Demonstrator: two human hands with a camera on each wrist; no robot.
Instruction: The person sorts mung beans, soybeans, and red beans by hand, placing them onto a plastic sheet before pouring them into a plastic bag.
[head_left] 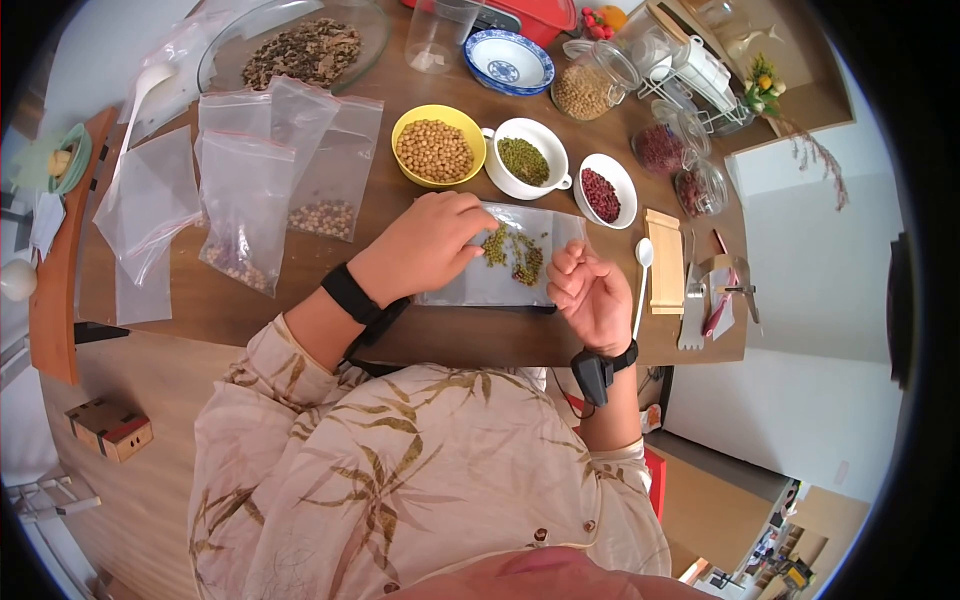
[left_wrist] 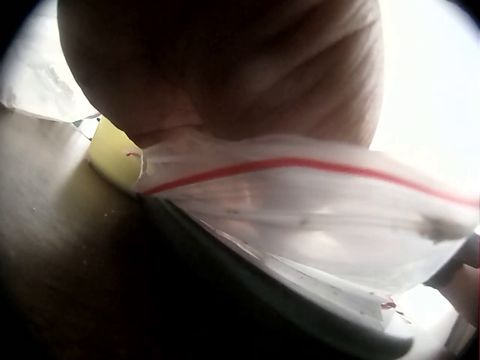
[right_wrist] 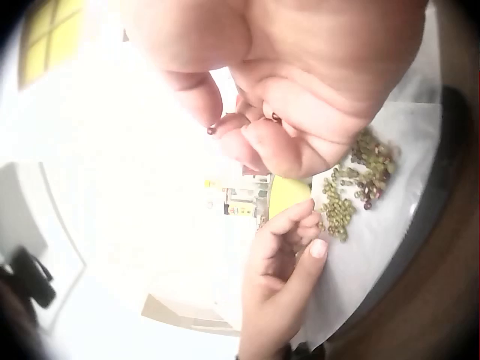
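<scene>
A clear plastic bag (head_left: 455, 292) lies flat at the table's front edge, bearing green mung beans (head_left: 494, 246) and a second pile mixed with dark red beans (right_wrist: 373, 166). Over its right side, my right hand (head_left: 592, 295) is turned palm up, its fingers curled round a few small red beans (right_wrist: 276, 118). One of these shows at a fingertip. My left hand (head_left: 425, 245) hovers at the bag's left side, thumb extended beside the mung beans, fingers loosely bent, holding nothing visible. In the left wrist view a zip bag (left_wrist: 300, 187) with a red stripe fills the foreground.
Behind the bag stand a yellow bowl (head_left: 478, 140) of chickpeas, a white two-handled bowl (head_left: 548, 140) of mung beans and a white bowl (head_left: 628, 203) of red beans. Zip bags (head_left: 240, 180) lie left; a white spoon (head_left: 643, 255) and wooden tray (head_left: 664, 262) lie right.
</scene>
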